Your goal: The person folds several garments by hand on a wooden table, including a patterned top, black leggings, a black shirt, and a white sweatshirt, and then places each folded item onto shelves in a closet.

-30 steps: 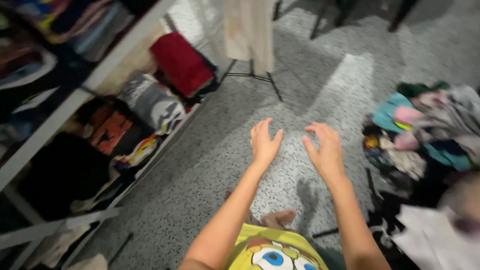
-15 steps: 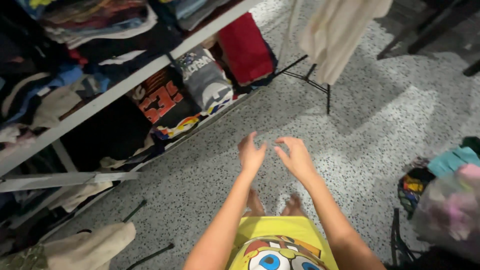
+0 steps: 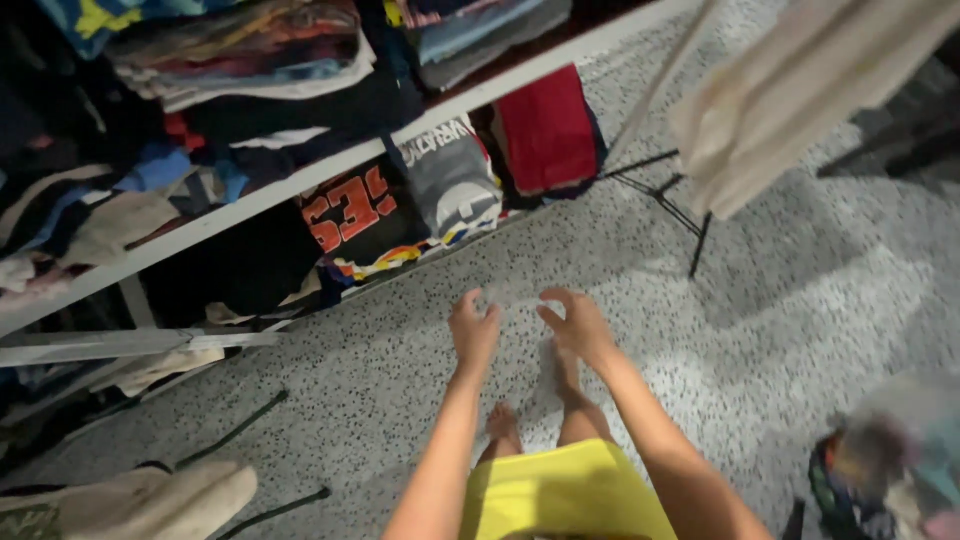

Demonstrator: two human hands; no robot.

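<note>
we saw a white shelf board (image 3: pixel 300 185) running slantwise across the upper left, with folded clothes packed above and below it. under it stood a black garment with orange print (image 3: pixel 350 215), just beside a grey folded shirt (image 3: pixel 450 185), and next to that a red folded cloth (image 3: pixel 548 130). a pale beige cloth (image 3: pixel 800 100) hung at the upper right over a thin black stand (image 3: pixel 680 215). the floor (image 3: pixel 780 330) was grey speckled stone. a cream-coloured cloth (image 3: pixel 140 500) lay at the lower left, and a blurred heap of coloured clothes (image 3: pixel 890 470) sat at the lower right
</note>
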